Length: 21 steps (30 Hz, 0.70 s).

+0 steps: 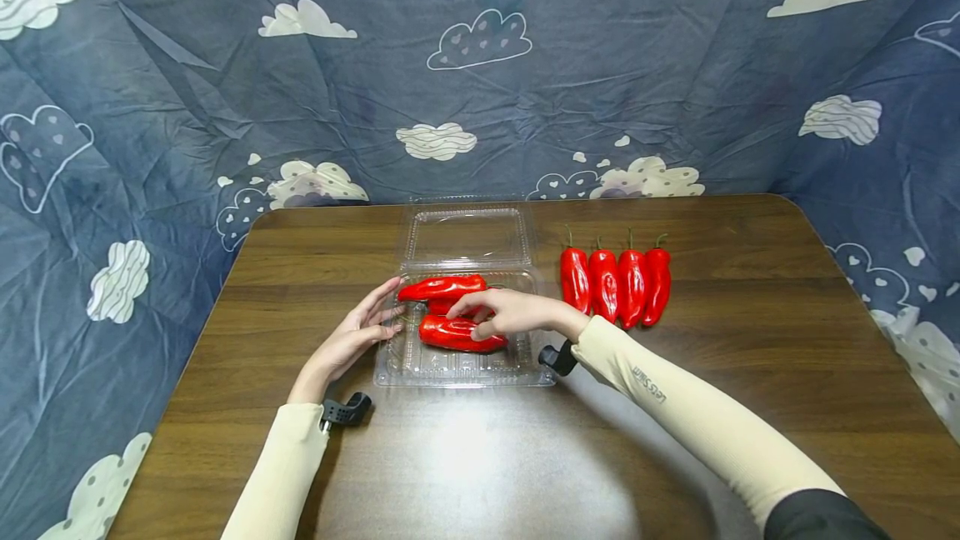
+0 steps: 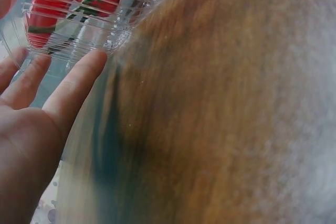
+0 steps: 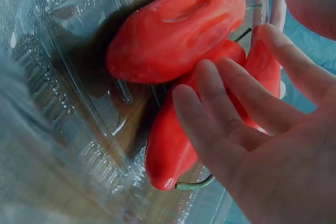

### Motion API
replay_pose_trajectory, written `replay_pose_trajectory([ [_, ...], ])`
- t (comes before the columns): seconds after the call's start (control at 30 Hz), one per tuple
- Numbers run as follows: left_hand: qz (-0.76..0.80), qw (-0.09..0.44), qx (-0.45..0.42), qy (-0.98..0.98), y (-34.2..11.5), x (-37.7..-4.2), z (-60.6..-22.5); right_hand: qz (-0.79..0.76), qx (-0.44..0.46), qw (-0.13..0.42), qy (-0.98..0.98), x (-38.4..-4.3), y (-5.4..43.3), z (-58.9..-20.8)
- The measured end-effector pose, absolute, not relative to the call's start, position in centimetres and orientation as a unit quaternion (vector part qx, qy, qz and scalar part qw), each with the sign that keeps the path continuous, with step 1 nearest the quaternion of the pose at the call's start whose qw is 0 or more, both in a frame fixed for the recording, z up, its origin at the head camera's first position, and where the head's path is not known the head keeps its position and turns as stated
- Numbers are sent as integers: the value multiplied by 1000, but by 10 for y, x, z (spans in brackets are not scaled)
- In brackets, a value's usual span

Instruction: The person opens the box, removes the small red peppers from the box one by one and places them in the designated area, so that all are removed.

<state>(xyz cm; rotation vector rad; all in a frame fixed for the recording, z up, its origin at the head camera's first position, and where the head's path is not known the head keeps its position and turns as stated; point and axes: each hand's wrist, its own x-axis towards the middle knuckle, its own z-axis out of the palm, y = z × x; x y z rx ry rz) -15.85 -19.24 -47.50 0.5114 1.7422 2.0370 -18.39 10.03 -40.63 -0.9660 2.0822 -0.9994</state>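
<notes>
A clear plastic clamshell box (image 1: 397, 369) lies with its lid folded back, holding a few glossy red peppers. One red pepper (image 1: 442, 286) lies across the back of the tray, another (image 1: 450, 333) crosswise in front, with more red between them. Over these peppers reaches my right hand (image 1: 504, 311); in the right wrist view its fingers extend, fingertips right at the peppers, thumb held apart. My left hand (image 1: 347, 348) is at the box's left side, its fingers spread and fingertips against the ribbed wall (image 2: 79, 30). Green stems show through that wall.
To the right of the box, several red peppers (image 1: 603, 286) lie side by side on the wooden table (image 1: 735, 273), stems toward the back. The transparent lid (image 1: 467, 236) reaches the table's back edge. A dark cloud-patterned cloth (image 1: 480, 98) hangs behind.
</notes>
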Motion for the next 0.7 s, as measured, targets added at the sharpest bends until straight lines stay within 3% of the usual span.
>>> replay_pose_trajectory([
  [0.3,730,203,190,624,-192,-158,-476,-392,-365,353,768,-180,105,-410],
  [0.7,730,204,195,623,-192,-158,-476,-431,-360,348,751,-170,117,-421],
])
